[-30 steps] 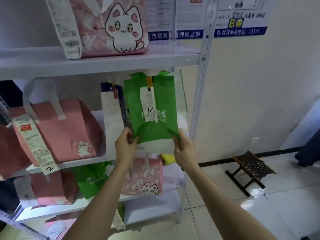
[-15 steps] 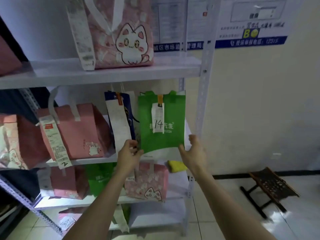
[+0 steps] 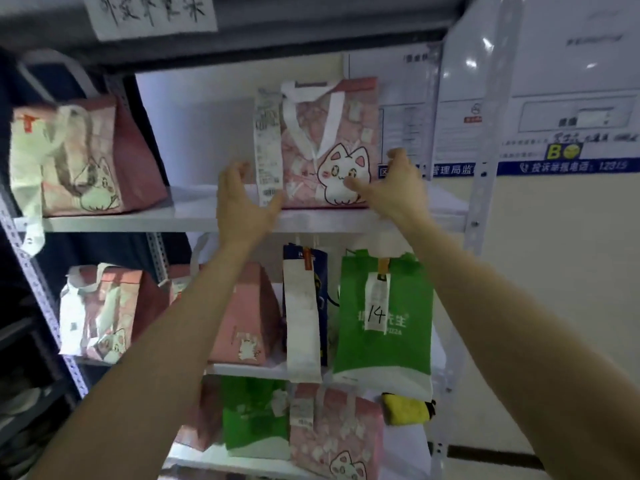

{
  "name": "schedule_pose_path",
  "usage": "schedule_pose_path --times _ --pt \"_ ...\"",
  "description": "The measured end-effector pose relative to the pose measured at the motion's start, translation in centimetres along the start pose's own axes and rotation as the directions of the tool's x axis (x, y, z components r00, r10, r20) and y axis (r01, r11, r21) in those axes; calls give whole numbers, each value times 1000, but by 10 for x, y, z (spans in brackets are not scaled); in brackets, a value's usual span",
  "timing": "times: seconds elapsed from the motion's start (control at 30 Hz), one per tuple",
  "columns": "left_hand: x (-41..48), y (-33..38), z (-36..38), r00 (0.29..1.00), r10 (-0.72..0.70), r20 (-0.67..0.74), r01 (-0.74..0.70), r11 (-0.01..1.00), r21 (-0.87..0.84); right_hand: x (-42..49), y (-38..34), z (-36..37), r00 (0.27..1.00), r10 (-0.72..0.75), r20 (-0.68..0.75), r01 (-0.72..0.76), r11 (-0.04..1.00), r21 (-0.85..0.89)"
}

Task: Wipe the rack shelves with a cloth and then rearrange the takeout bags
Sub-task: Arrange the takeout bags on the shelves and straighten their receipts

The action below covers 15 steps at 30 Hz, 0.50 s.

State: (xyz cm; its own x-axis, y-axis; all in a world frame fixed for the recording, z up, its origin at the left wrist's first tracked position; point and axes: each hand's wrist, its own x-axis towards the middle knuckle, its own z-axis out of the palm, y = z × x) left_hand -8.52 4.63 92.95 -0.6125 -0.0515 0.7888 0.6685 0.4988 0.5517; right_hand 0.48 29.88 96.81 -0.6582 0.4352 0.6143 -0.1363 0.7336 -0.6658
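Pink cat bag (image 3: 346,133): our left hand (image 3: 242,206) spread alongside, right hand (image 3: 398,192) clasping its edge; shelf (image 3: 194,216) free leftward, post (image 3: 483,188) rightward.

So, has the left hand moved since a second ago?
Yes: the left hand rose from the green bag to the pink cat bag on the shelf above.

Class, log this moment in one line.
left hand: open beside pink cat bag | right hand: at its right edge, grip unclear
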Motion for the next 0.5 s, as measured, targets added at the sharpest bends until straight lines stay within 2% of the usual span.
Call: schedule_pose_path --times 0.07,0.13,0.2,0.37,0.5 --pt "31 -7 -6 964 -66 257 84 994 -63 25 -2 7 986 119 115 -120 993 -3" --pt "47 -18 -10 871 -66 486 122 989 -83 34 1 18 965 170 201 -166 985 -34" --pt "53 -34 -13 798 -40 601 92 994 -56 28 0 36 960 176 218 -165 984 -66" --pt "56 -95 -47 874 57 482 -6 994 -106 -12 -37 96 995 71 73 -62 992 -113" --pt "65 -154 -98 936 56 347 -36 997 -65 -38 -92 154 997 2 81 5 996 -88"
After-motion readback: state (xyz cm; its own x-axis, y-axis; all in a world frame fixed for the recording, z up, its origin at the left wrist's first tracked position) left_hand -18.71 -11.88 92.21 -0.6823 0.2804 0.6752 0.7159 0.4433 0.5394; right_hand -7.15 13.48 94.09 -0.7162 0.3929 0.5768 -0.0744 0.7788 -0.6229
